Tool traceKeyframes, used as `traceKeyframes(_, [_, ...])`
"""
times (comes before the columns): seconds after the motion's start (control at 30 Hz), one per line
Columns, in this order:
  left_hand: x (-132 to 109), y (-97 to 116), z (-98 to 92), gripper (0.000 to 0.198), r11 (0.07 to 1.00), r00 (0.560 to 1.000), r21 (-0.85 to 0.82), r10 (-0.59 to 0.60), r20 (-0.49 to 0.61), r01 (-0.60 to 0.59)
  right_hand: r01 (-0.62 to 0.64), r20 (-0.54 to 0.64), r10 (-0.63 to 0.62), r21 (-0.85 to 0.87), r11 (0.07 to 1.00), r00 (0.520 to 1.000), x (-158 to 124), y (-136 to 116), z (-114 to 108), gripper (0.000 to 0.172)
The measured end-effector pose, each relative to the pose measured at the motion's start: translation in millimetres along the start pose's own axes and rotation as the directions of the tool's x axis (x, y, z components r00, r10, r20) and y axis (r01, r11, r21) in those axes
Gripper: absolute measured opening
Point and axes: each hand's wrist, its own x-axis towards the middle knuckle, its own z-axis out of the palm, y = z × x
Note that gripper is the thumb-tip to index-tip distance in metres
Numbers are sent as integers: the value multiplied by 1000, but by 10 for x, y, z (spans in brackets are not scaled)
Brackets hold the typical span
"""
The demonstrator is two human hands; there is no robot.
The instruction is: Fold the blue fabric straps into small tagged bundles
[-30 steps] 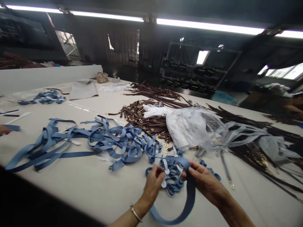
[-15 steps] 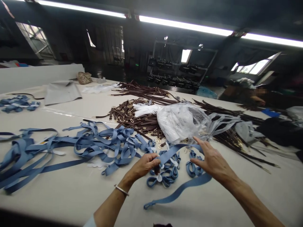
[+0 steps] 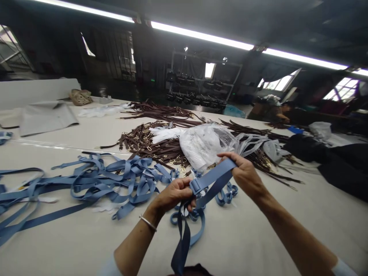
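A blue webbing strap [image 3: 214, 173] stretches between my two hands above the table. My left hand [image 3: 176, 194] pinches it beside its blue slide buckle [image 3: 196, 186], and a dark length of strap hangs below toward my body. The fingers of my right hand [image 3: 244, 170] are closed on the strap's folded loop at the upper right. Under my hands lie small coiled blue straps [image 3: 227, 194] with white tags, partly hidden. To the left spreads a tangled heap of long blue straps [image 3: 112, 180].
Beyond my hands are a clear plastic bag [image 3: 201, 143], a pile of brown straps with gold hooks [image 3: 149, 145] and more brown straps [image 3: 161, 111]. A grey sheet [image 3: 47, 119] lies at the far left, dark fabric [image 3: 339, 161] at the right. A person [image 3: 280, 113] is in the right background.
My right hand, open before, has closed on the strap and pulled its loop up. The loose strap end has swung from the right to below my left hand. The view has turned right.
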Motion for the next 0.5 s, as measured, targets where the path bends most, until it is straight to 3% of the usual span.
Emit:
traceKeyframes(0.13, [182, -298, -51, 37, 996, 997, 74, -54, -49, 57, 84, -43, -74, 309, 948, 996, 98, -539, -277, 32])
traceKeyframes(0.3, [377, -350, -130, 36, 986, 989, 140, 102, -104, -87, 150, -60, -138, 360, 921, 989, 95, -1173, -438, 21])
traceKeyframes(0.4, [495, -260, -112, 39, 968, 984, 191, 175, -39, -164, 212, -55, -207, 357, 910, 977, 120, -1365, -506, 21])
traceKeyframes(0.5, [637, -211, -5, 41, 974, 987, 164, 142, 79, -153, 254, -59, -249, 347, 903, 967, 180, -1447, -564, 25])
